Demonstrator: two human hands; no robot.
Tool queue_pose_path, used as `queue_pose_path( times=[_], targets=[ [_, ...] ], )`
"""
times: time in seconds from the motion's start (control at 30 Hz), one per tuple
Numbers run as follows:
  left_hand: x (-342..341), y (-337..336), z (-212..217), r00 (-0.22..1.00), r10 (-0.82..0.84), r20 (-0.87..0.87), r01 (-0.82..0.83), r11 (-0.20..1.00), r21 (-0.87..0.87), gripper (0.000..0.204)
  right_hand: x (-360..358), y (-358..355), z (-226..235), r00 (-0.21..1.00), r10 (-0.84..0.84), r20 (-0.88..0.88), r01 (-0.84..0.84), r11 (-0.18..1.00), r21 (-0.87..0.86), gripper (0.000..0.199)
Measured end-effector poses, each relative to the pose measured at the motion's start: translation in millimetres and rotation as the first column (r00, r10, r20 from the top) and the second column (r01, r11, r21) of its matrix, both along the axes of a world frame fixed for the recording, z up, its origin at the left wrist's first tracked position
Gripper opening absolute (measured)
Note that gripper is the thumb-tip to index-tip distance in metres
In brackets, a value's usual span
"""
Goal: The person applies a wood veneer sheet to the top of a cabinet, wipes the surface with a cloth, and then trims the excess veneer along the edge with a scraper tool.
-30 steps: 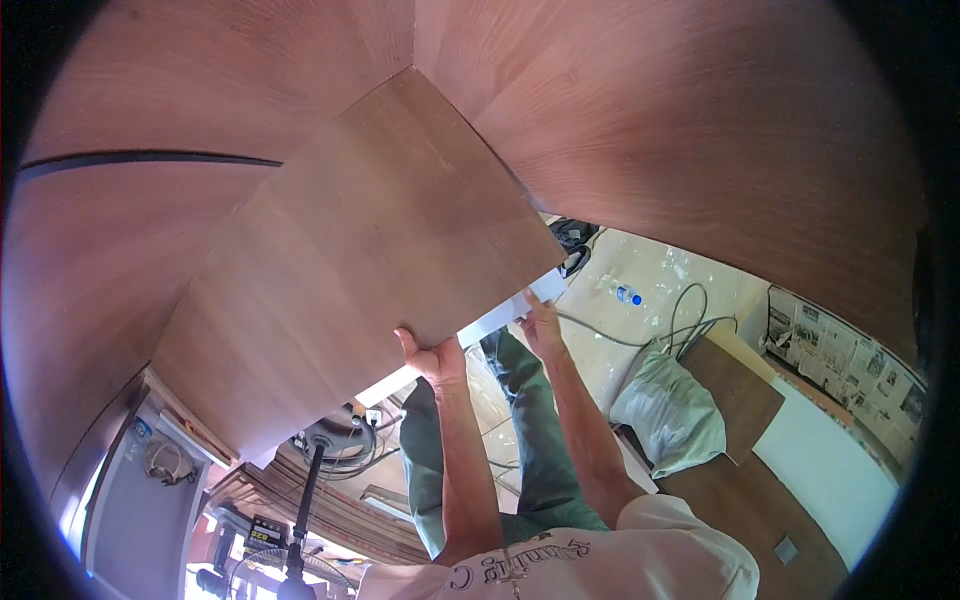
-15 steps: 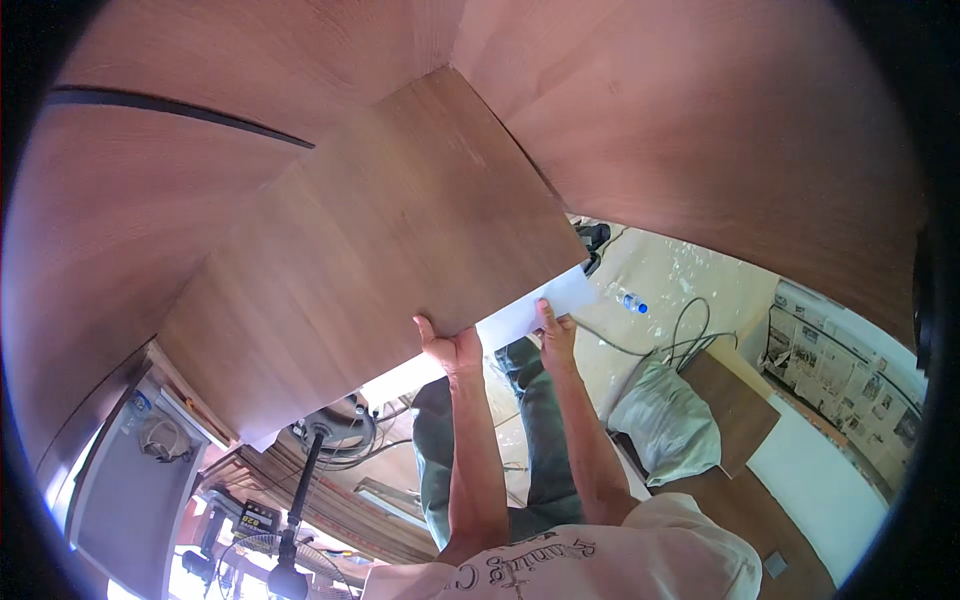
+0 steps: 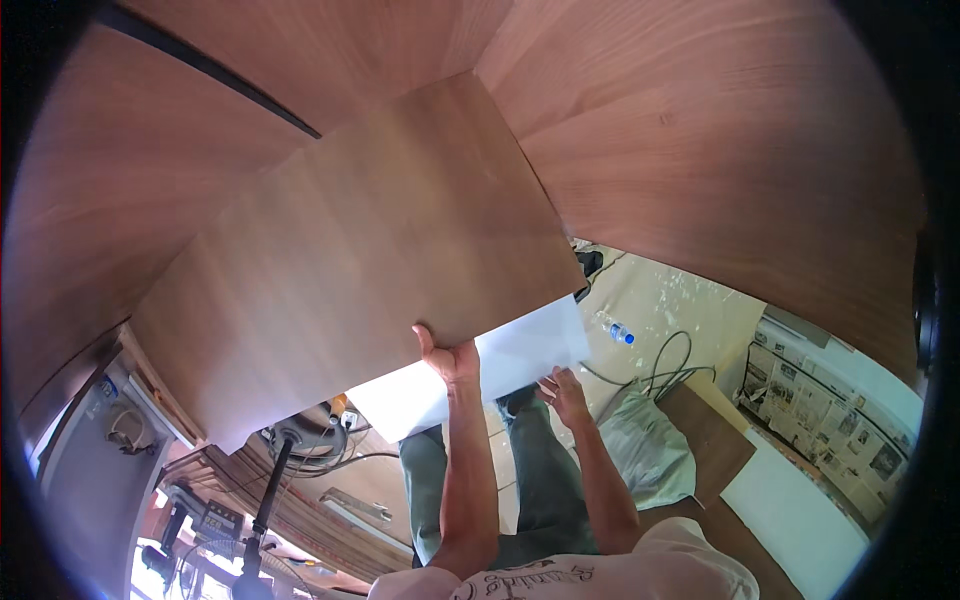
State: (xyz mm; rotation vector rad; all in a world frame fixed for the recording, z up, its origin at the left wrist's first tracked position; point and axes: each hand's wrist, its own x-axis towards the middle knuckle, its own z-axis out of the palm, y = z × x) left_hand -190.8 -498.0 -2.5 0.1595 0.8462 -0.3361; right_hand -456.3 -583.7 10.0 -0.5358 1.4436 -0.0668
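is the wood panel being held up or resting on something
Held up. The left hand grips the near edge of the wood panel, the right hand supports its white underside, and floor shows below.

My left hand's (image 3: 452, 362) fingers vanish behind the brown panel (image 3: 370, 260); my right hand's (image 3: 563, 392) fingertips slip under its white underside (image 3: 500, 365); my feet are hidden.
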Motion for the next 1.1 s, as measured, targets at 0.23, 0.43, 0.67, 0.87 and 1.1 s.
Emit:
queue_pose_path(
  times=[0.23,0.43,0.67,0.87,1.1],
  targets=[
    [2.4,-0.9,24.1,0.999,-0.018,0.034,0.017,0.999,0.035,0.045,102.9,-60.4,52.2,0.939,0.099,0.328,0.039,0.920,-0.390,0.064],
    [1.1,-4.8,19.0,1.000,-0.011,-0.023,0.012,0.998,0.058,0.044,189.1,-96.8,54.1,0.908,0.025,0.417,0.076,0.971,-0.225,0.040],
    [0.5,-5.3,-6.0,1.000,-0.017,-0.021,0.018,0.998,0.052,0.042,208.6,-90.1,29.4,0.952,-0.024,0.304,0.131,0.932,-0.338,0.039],
    [0.4,-10.6,-9.1,0.998,-0.032,-0.045,0.038,0.992,0.124,0.044,169.1,-95.5,31.8,0.978,0.013,0.210,0.028,0.981,-0.192,0.042],
    [-3.1,-2.1,-27.7,0.999,0.011,-0.036,-0.006,0.991,0.137,0.045,302.8,-102.3,58.8,0.588,0.564,-0.580,-0.523,-0.281,-0.805,0.036]
  ],
)
